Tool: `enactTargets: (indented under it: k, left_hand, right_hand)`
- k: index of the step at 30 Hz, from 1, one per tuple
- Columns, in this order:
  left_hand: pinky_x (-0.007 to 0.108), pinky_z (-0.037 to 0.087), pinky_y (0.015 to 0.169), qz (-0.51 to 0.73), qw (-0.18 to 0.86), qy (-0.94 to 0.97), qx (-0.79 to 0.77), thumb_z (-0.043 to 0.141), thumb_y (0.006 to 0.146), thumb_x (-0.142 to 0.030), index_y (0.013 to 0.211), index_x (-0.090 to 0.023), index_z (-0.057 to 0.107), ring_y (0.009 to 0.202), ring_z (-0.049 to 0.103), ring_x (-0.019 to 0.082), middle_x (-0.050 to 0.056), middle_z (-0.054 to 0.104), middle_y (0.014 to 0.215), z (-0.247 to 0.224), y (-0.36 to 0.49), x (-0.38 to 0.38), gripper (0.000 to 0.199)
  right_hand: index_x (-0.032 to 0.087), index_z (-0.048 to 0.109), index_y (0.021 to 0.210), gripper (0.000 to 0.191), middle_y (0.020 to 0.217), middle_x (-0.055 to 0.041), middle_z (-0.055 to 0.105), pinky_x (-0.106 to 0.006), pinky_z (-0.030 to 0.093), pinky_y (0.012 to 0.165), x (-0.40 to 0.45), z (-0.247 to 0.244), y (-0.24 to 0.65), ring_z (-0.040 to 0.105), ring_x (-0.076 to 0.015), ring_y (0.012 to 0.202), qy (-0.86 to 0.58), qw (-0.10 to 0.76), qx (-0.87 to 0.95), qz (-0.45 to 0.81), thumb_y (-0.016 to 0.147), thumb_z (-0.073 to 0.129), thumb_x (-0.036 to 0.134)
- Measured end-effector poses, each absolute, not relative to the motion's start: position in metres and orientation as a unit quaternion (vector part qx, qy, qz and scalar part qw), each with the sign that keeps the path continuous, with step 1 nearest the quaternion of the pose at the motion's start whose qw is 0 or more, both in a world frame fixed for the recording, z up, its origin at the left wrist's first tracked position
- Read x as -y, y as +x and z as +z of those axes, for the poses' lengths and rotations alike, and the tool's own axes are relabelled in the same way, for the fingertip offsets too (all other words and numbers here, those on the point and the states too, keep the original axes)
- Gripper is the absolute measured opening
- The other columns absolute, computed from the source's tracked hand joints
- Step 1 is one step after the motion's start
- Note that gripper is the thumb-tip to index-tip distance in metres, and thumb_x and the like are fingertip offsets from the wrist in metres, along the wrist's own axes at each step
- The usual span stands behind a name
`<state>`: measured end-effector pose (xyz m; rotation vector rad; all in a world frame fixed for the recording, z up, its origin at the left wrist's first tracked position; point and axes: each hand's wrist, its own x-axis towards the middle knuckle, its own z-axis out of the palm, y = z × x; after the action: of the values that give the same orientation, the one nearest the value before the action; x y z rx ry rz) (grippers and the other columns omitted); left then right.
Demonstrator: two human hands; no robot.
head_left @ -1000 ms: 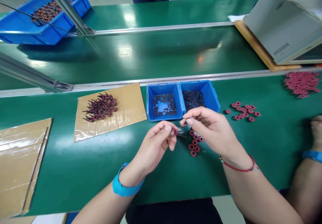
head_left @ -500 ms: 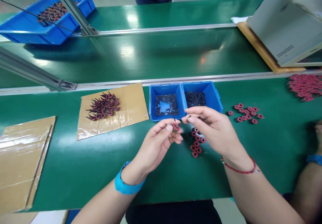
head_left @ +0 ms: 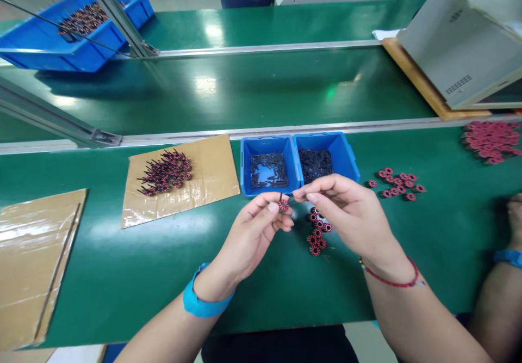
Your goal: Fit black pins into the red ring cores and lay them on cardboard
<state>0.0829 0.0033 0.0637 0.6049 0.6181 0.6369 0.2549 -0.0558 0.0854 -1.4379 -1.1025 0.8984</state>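
Note:
My left hand [head_left: 258,222] pinches a small red-and-black toroidal coil [head_left: 283,204] between thumb and forefinger, with a thin black sleeve [head_left: 281,195] standing up from it. Just to the right, my right hand [head_left: 346,210] is closed at the fingertips on a short black sleeve, mostly hidden by the fingers. The two hands are close together but apart. Several similar coils [head_left: 317,233] lie on the green bench below my right hand. Behind the hands stand a left blue bin [head_left: 243,167] and a right blue bin [head_left: 351,159], both holding black sleeves.
Sleeved coils [head_left: 165,172] are heaped on a cardboard sheet [head_left: 216,172]; another cardboard sheet [head_left: 32,265] lies far left. More coils [head_left: 397,183] and a larger red pile [head_left: 491,141] sit rightward. Another person's arm [head_left: 499,297] is at the right edge. A metal post [head_left: 114,14] stands at left.
My right fingertips have moved slightly left and closed further over the black sleeve, which shows less. The left hand still holds the coil. The light spot on the far surface turned from red to green.

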Motion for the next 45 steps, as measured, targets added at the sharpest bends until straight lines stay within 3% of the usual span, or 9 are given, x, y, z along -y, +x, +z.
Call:
enactTargets:
  k: [9,14,17,20,24,27,34,41,45]
  left_hand:
    - [0.027,0.050,0.071,0.299,0.857,0.298,-0.295,0.073,0.086,-0.029,0.097,-0.015,0.072,0.071,0.063,0.012,0.005,0.069,0.085,0.062,0.083,-0.002,0.018]
    - [0.024,0.050,0.070,0.300,0.863,0.285,-0.291,0.074,0.084,-0.028,0.101,-0.015,0.073,0.071,0.064,0.011,0.005,0.071,0.084,0.063,0.084,-0.003,0.021]
    - [0.024,0.052,0.072,0.312,0.864,0.267,-0.292,0.076,0.082,-0.026,0.107,-0.015,0.073,0.074,0.067,0.012,0.006,0.073,0.088,0.062,0.084,-0.008,0.027]
    - [0.026,0.054,0.078,0.348,0.849,0.257,-0.304,0.078,0.079,-0.024,0.103,-0.013,0.073,0.080,0.069,0.014,0.007,0.074,0.093,0.061,0.083,-0.019,0.026]
    - [0.027,0.055,0.082,0.440,0.797,0.261,-0.322,0.080,0.076,-0.022,0.093,-0.015,0.072,0.083,0.070,0.013,0.005,0.074,0.091,0.058,0.077,-0.039,0.020]
    - [0.026,0.055,0.083,0.487,0.765,0.257,-0.333,0.079,0.076,-0.021,0.090,-0.016,0.070,0.083,0.070,0.012,0.002,0.073,0.088,0.054,0.072,-0.050,0.018]
    - [0.025,0.054,0.079,0.492,0.764,0.240,-0.340,0.079,0.074,-0.019,0.089,-0.015,0.070,0.078,0.069,0.012,0.003,0.073,0.085,0.056,0.072,-0.051,0.017]
    - [0.027,0.054,0.078,0.458,0.788,0.249,-0.327,0.077,0.077,-0.019,0.090,-0.014,0.070,0.078,0.069,0.013,0.004,0.073,0.088,0.061,0.076,-0.039,0.016]
    - [0.028,0.055,0.078,0.426,0.804,0.265,-0.319,0.078,0.076,-0.019,0.092,-0.014,0.071,0.078,0.069,0.013,0.003,0.072,0.090,0.061,0.079,-0.030,0.019]
  right_hand:
    - [0.023,0.073,0.093,0.010,0.097,-0.0052,0.077,-0.033,0.061,0.078,0.055,0.087,0.255,0.073,-0.0197,0.090,-0.622,0.504,0.478,0.361,0.092,0.064,0.025]
    - [0.027,0.063,0.128,0.034,0.128,-0.0049,0.070,-0.039,0.055,0.100,0.056,0.083,0.258,0.068,-0.0200,0.115,-0.585,0.503,0.516,0.372,0.096,0.055,0.020]
    - [0.025,0.059,0.131,0.036,0.130,-0.0068,0.069,-0.041,0.054,0.101,0.043,0.080,0.261,0.067,-0.0199,0.116,-0.602,0.499,0.533,0.323,0.097,0.049,0.018]
    - [0.019,0.063,0.123,0.031,0.125,-0.0098,0.071,-0.041,0.052,0.100,0.014,0.083,0.258,0.067,-0.0223,0.114,-0.640,0.361,0.642,0.218,0.095,0.050,0.017]
    - [0.009,0.069,0.110,0.030,0.116,-0.0185,0.072,-0.042,0.048,0.095,-0.034,0.090,0.241,0.066,-0.0292,0.111,-0.615,0.001,0.783,0.094,0.095,0.044,0.009]
    - [0.007,0.075,0.096,0.029,0.101,-0.0211,0.076,-0.041,0.048,0.086,-0.057,0.086,0.228,0.071,-0.0312,0.100,-0.611,-0.084,0.781,0.098,0.092,0.046,0.006]
    - [0.009,0.075,0.091,0.024,0.098,-0.0210,0.077,-0.035,0.046,0.074,-0.068,0.074,0.233,0.072,-0.0293,0.091,-0.607,-0.062,0.785,0.107,0.084,0.053,0.007]
    - [0.017,0.066,0.088,0.018,0.078,-0.0032,0.072,-0.025,0.040,0.065,-0.051,0.089,0.264,0.062,-0.0142,0.068,-0.632,0.090,0.758,0.132,0.085,0.049,0.013]
    - [0.018,0.062,0.077,0.014,0.069,0.0011,0.064,-0.025,0.039,0.062,-0.026,0.089,0.266,0.054,-0.0114,0.062,-0.625,0.267,0.702,0.213,0.085,0.051,0.015]
